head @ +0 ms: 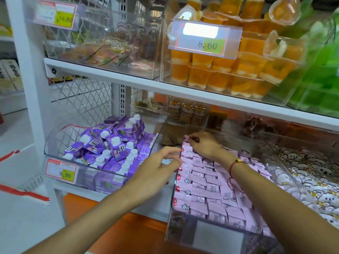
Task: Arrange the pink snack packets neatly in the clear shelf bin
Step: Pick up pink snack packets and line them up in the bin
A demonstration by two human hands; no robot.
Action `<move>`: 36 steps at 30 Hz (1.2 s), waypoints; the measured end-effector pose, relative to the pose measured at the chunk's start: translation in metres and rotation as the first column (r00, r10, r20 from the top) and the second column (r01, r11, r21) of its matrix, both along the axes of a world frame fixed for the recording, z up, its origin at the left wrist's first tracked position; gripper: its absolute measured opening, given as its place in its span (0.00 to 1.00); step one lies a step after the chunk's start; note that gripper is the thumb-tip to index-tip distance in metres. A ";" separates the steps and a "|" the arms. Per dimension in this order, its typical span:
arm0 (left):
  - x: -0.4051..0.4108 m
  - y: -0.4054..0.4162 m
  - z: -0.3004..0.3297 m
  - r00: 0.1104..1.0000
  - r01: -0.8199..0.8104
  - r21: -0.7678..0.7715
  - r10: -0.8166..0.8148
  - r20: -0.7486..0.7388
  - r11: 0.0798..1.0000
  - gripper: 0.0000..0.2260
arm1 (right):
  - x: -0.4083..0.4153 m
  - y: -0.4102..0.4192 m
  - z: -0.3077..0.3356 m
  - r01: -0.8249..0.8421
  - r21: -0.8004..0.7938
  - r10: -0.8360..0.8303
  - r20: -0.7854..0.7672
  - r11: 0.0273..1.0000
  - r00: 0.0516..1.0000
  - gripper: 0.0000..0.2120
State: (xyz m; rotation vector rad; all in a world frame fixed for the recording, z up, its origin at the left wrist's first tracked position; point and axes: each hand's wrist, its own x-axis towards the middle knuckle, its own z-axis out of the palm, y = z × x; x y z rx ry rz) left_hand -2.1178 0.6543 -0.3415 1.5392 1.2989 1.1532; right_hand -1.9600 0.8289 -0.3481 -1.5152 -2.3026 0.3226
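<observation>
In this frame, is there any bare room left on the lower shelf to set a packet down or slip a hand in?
Bare patches: the shelf strip between the clear bin of purple cartons and the clear bin of pink snack packets, where the left hand sits; and that bin's far corner past the right hand. Elsewhere both bins are packed.

Packets [205,182] in bin [216,241]; cartons [110,143] left.
</observation>
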 end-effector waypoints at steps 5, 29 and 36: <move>0.001 -0.001 0.001 1.000 -0.007 -0.003 0.007 -0.005 1.000 0.09 | 0.002 0.000 0.003 -0.043 0.093 0.022 0.209 0.995 0.978 0.17; 0.009 -0.046 0.006 0.783 0.341 0.562 0.104 -0.614 0.754 0.09 | 0.055 -0.203 0.032 -0.197 0.132 0.175 0.163 0.971 0.971 0.14; 0.012 -0.053 0.002 0.537 0.454 0.382 0.094 -0.838 0.805 0.12 | 0.078 -0.222 0.004 -0.269 0.082 0.226 0.342 0.960 0.912 0.24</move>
